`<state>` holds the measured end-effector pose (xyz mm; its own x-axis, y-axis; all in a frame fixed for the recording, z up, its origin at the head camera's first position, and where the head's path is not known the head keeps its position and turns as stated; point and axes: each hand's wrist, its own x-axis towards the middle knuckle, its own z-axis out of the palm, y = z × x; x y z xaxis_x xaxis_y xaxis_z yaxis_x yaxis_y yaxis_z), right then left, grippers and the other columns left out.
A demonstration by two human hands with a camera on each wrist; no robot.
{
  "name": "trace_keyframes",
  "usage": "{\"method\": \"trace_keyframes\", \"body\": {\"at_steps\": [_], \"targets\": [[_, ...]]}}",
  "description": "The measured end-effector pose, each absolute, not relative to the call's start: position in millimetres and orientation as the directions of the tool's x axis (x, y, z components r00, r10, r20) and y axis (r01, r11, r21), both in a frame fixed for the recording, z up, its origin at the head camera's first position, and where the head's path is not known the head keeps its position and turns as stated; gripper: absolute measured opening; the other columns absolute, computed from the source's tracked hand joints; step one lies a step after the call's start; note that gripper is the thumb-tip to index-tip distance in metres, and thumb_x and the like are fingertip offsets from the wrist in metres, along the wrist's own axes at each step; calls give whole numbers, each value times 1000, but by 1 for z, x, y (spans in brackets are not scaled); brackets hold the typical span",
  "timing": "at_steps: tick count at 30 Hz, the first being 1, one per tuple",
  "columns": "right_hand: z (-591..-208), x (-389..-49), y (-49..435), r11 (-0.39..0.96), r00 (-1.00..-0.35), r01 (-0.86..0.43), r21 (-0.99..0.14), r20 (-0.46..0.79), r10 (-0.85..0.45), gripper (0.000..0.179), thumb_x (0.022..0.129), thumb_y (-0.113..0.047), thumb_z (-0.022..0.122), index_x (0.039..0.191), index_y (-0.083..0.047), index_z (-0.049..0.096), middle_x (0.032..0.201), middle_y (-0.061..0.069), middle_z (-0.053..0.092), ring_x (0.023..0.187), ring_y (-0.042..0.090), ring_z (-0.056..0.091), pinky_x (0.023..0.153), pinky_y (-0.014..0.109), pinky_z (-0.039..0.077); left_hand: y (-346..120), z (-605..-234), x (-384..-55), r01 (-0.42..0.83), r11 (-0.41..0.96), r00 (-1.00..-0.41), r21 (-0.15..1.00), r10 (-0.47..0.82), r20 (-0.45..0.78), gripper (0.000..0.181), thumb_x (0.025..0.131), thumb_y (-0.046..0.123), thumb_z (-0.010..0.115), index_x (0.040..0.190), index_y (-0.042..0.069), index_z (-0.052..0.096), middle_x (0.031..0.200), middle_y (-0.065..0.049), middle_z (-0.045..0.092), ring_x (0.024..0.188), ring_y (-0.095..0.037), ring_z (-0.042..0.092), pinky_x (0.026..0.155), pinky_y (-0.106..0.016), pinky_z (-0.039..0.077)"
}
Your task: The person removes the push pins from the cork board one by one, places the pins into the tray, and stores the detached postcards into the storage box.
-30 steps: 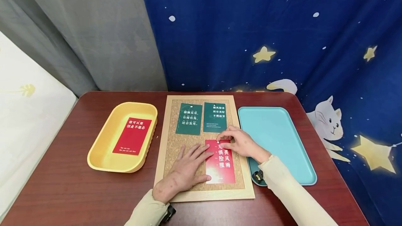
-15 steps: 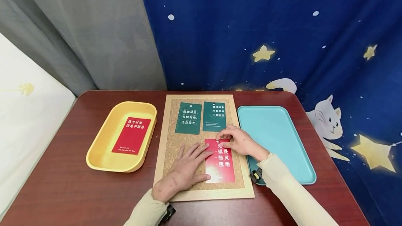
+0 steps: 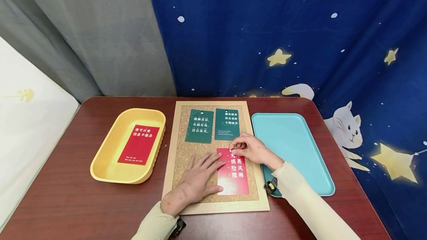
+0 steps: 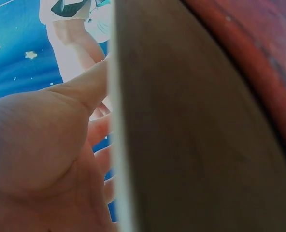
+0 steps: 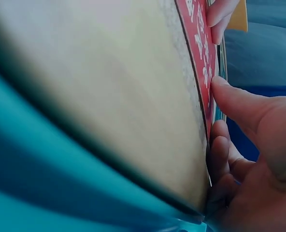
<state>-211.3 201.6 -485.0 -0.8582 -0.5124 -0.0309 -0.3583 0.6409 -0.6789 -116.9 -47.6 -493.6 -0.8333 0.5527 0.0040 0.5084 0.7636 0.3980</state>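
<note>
Red card (image 3: 233, 176) lies under left fingers (image 3: 215, 166) (right fingers (image 3: 237, 141) at white pin (image 3: 230, 151))

Through the head camera I see a person's body, both arms clothed in long, cream-coloured fabric sleeves. The left sleeve (image 3: 155, 222) looks loose to me, its cloth creased and bunched near the cuff. The right sleeve (image 3: 310, 199) reads smoother, a pale tube of cloth running off the bottom edge of my view. Below the left cuff I make out a black wrist-worn band (image 3: 177, 228), its details too small to tell. By the right cuff sits a chunky black wrist-worn device (image 3: 271, 186) marked with a small yellow patch. The left hand (image 3: 200, 177) and right hand (image 3: 251, 149) are bare, five-fingered.
</note>
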Motion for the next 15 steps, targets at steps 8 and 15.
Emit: {"method": "trace_keyframes", "body": {"at_steps": [8, 15], "targets": [[-485, -213, 201, 631, -862, -346, -694, -31, -507, 7, 95, -15, 76, 101, -18, 78, 91, 2, 59, 80, 11, 50, 74, 24, 45, -47, -494, -117, 505, 764, -835, 401, 550, 3, 73, 91, 50, 76, 153, 21, 51, 167, -3, 40, 157, -36, 33, 125, -72, 18], [-484, -213, 201, 624, -866, -322, -712, -46, -499, 6, 96, -14, 75, 100, -17, 79, 92, 1, 59, 80, 13, 50, 74, 24, 44, -47, -494, -117, 500, 766, -837, 403, 547, -2, 73, 90, 50, 76, 153, 22, 50, 168, -3, 40, 157, -36, 33, 126, -72, 18]]}}
